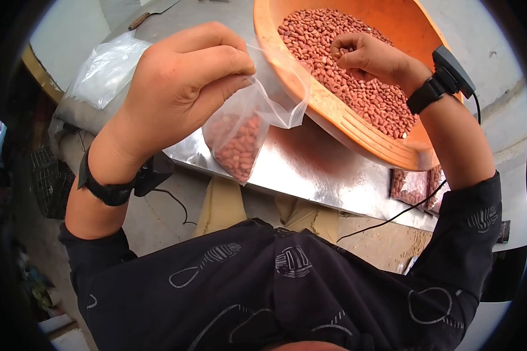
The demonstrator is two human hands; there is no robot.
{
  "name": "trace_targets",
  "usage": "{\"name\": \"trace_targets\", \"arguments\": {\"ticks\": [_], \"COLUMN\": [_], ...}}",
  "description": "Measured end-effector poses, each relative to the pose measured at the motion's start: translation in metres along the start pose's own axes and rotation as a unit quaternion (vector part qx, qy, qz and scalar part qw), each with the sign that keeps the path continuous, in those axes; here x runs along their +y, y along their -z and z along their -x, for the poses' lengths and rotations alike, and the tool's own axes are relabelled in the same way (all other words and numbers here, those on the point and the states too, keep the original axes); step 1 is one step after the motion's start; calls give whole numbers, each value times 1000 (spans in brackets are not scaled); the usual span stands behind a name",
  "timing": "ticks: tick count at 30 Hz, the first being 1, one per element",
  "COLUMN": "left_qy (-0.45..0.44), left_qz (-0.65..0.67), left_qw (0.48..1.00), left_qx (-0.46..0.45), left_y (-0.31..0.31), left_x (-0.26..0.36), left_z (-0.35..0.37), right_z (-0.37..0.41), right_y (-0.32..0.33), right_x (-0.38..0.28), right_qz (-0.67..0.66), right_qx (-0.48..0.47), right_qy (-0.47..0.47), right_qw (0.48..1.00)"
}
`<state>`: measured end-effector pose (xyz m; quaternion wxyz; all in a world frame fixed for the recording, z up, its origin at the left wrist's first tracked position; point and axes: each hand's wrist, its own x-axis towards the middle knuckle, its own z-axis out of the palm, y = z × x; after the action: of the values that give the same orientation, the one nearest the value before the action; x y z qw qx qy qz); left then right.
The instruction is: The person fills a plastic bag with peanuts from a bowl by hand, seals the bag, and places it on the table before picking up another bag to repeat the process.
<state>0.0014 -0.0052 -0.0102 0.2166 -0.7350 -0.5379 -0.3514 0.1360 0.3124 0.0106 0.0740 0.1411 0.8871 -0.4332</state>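
My left hand (190, 82) pinches the top edge of a clear plastic bag (290, 114) between thumb and fingers. Reddish-brown peanuts (238, 146) fill the lower part of this bag, which hangs by the near edge of the metal table (301, 158). Over a big orange basin (345, 126), my right hand (372, 58) is closed, its fingers curled just above a heap of loose peanuts (316, 44). What lies inside those curled fingers is hidden.
Several clear plastic bags (108, 67) lie piled at the left. A wooden-handled tool (139, 21) rests at the far edge. Filled peanut bags (409, 185) sit below the basin at the right. A black cable (386, 215) runs from my right wrist device (451, 73).
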Motion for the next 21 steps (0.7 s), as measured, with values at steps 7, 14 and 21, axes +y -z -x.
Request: {"name": "trace_targets", "arguments": {"ticks": [7,14,21], "left_qy": [7,-2,-61], "left_qz": [-16,-60,-72], "left_qw": [999,997,991], "left_qx": [31,43,95], "left_y": [-5,4,3], "left_x": [-2,4,0], "left_z": [0,4,-1], "right_z": [11,-13,-30], "right_y": [-26,-69,-84], "right_x": [-99,-120,-114], "right_qz": [-66,-53,35], "right_qx": [-88,-196,-176], "right_qy": [131,103,91], "right_qw": [985,974,980]}}
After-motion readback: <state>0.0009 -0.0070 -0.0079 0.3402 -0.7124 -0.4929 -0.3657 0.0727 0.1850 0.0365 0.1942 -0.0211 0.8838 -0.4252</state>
